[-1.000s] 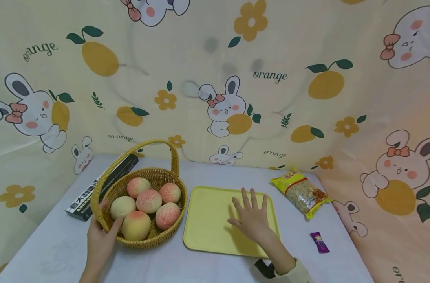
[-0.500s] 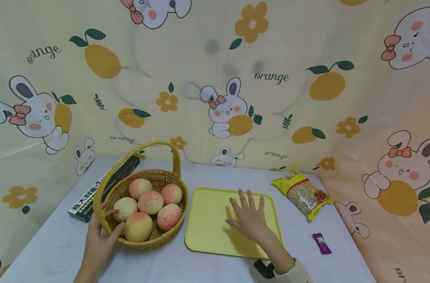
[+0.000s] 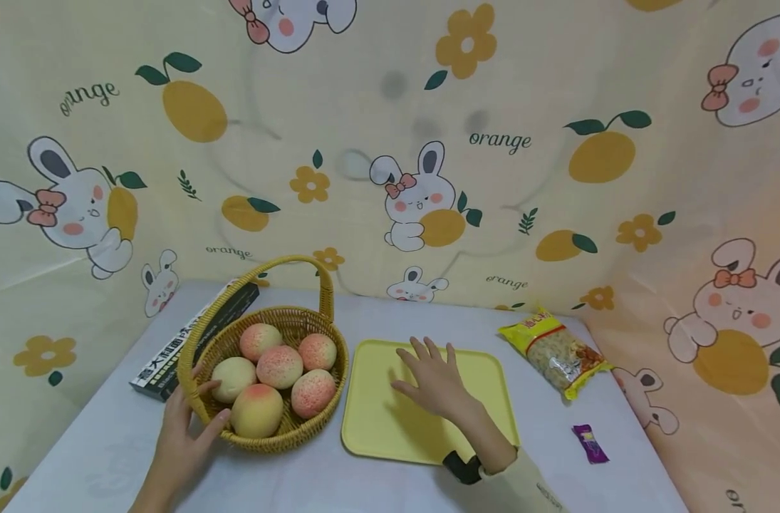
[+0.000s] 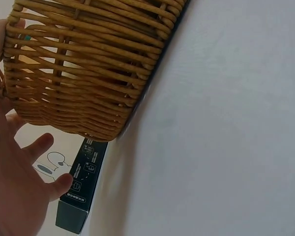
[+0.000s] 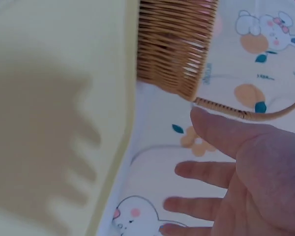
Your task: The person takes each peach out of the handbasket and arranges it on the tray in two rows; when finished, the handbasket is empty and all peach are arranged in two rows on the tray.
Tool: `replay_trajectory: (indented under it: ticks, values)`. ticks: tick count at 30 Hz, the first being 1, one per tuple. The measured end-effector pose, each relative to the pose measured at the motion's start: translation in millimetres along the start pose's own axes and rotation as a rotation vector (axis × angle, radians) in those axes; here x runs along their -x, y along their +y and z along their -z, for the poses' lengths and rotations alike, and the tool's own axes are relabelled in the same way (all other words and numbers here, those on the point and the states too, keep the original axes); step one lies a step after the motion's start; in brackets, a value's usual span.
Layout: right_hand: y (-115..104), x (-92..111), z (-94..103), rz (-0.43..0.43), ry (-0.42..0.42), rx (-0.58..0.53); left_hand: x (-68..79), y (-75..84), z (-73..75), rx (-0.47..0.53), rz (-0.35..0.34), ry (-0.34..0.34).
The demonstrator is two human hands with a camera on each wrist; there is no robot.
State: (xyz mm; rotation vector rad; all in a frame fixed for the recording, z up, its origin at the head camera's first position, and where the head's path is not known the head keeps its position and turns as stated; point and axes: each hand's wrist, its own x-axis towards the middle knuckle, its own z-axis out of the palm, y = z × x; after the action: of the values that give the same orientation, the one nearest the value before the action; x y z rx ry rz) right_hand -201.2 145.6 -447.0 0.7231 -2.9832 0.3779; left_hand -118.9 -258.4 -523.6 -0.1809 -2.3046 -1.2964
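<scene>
At the basket's left side, my left hand has its fingers spread, with fingertips over the rim near a pale peach and the thumb at the front rim. The woven wicker basket has a tall arched handle and holds several pink-and-cream peaches. In the left wrist view, some fingers point past the wicker wall and away from it. My right hand, fingers spread, hovers palm down over the yellow rectangular tray. Its shadow falls on the tray in the right wrist view, and nothing is in that hand.
A long black-and-white box lies behind and left of the basket. On the right are a yellow snack bag and a small purple wrapped candy. A patterned cloth hangs behind the white table.
My right hand has shifted slightly left over the tray. The left hand's thumb and fingers have spread a little at the basket rim. The whole head view has drifted slightly right.
</scene>
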Motion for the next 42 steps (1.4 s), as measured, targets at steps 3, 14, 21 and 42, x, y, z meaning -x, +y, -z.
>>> replay_trajectory:
  ticks: [3,14,21,42]
  values:
    - [-5,-11,2.6,0.017,-0.047,-0.046,-0.4,0.9,-1.0,0.010,0.003,-0.007]
    - [-40,-54,31.2,0.101,-0.213,-0.112,1.1,0.6,-0.3,0.019,0.010,-0.007]
    - [-69,-81,45.4,0.162,-0.295,-0.173,1.0,-0.3,-1.7,0.013,-0.001,-0.009]
    - [-127,-144,40.9,0.355,-0.596,-0.264,1.0,-2.0,0.1,0.014,0.028,-0.020]
